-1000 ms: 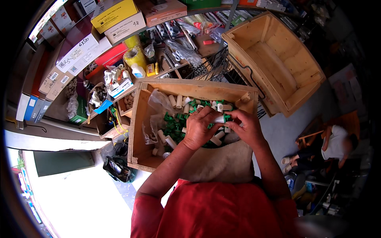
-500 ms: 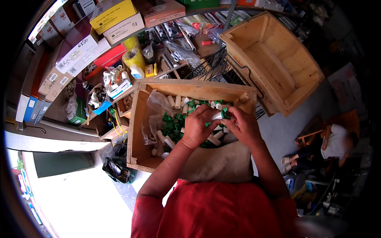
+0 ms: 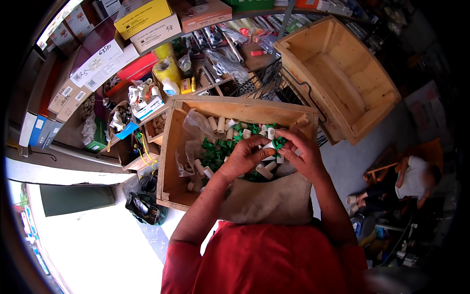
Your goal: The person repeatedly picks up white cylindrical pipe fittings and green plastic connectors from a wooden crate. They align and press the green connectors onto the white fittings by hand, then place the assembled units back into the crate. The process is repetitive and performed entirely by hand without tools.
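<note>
Pipe piece (image 3: 267, 146): short, white, held over the wooden crate (image 3: 230, 103); long axis roughly left to right, right end angled slightly away.
Green fitting (image 3: 278, 142): at the pipe piece's right end, nearer the right hand (image 3: 304, 155); partly covered, so whether it sits on or against that end is unclear.
Left hand (image 3: 244, 158): thumb and fingers pinching the pipe piece.
Right hand: fingertips gripping the green fitting.

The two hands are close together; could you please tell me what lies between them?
In the head view, a white tube with a green piece at its right end lies between the left hand and the right hand.
</note>
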{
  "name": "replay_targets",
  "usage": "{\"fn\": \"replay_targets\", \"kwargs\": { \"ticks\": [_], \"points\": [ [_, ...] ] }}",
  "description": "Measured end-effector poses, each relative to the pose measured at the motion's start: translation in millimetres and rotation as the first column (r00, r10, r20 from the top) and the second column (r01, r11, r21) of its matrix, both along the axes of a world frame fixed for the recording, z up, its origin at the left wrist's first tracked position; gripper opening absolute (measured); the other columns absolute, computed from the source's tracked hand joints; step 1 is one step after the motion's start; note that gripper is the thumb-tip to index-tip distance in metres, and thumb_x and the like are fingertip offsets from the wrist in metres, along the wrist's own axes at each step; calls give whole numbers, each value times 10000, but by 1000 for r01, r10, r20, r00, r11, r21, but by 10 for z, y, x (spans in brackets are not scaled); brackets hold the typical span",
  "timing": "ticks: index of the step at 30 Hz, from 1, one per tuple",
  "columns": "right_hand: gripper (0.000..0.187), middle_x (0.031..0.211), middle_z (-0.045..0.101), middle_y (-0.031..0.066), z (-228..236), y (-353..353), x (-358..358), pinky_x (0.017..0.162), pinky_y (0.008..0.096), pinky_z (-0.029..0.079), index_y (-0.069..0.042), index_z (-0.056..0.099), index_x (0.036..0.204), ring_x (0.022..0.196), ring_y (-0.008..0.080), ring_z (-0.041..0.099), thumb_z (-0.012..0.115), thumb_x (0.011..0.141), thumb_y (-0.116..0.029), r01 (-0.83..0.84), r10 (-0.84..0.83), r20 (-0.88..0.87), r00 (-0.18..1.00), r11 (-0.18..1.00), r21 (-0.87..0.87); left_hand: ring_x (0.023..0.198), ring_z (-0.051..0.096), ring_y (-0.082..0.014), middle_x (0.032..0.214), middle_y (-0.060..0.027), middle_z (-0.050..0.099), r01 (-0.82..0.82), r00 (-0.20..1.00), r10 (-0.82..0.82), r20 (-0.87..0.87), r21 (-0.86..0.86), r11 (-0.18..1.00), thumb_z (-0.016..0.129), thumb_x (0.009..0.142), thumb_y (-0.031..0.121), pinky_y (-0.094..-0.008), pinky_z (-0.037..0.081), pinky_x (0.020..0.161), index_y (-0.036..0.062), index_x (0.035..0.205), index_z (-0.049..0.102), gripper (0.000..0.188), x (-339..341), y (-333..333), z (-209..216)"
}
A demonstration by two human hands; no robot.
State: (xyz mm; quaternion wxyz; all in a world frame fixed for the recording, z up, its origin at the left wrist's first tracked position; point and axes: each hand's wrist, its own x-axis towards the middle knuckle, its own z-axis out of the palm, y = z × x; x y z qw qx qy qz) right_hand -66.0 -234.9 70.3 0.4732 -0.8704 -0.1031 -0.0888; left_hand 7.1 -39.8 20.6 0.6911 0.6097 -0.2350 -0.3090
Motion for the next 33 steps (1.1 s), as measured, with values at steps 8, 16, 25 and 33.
{"fn": "replay_targets", "kwargs": {
  "ticks": [8, 16, 25, 33],
  "points": [
    [234, 922, 642, 85, -65, 8, 0, 624, 294, 512, -43, 612, 1051, 695, 186, 643, 710, 848, -106, 79, -77, 24, 997, 993, -86, 739, 632, -184, 898, -60, 682, -163, 938, 117, 325, 119, 979, 774, 799, 173, -303, 492, 650, 63, 1030, 685, 270, -36, -11, -31],
    [321, 690, 573, 133, -79, 43, 7, 533, 424, 423, -36, 557, 752, 600, 334, 577, 628, 919, -300, 166, -165, 30, 986, 932, -321, 846, 629, -283, 921, -39, 672, -357, 581, 121, 805, 119, 926, 787, 705, 184, -390, 521, 720, 107, 996, 695, 315, -41, -17, 79],
    [221, 765, 630, 120, -52, 62, 19, 563, 393, 468, -47, 596, 863, 635, 307, 622, 626, 924, -258, 187, -202, -15, 979, 930, -315, 702, 626, -227, 866, -64, 664, -303, 767, 194, 612, 79, 950, 783, 769, 210, -342, 516, 632, 80, 1036, 691, 310, -32, -48, -33],
    [372, 1013, 661, 77, 98, 80, -12, 614, 285, 502, -92, 582, 1227, 666, 157, 625, 680, 869, -120, 49, -49, 21, 999, 999, -16, 553, 503, -7, 737, 57, 617, -3, 999, 3, -32, -18, 1000, 686, 915, 254, -201, 399, 453, 57, 1013, 701, 220, 48, 65, -37]
  ]
}}
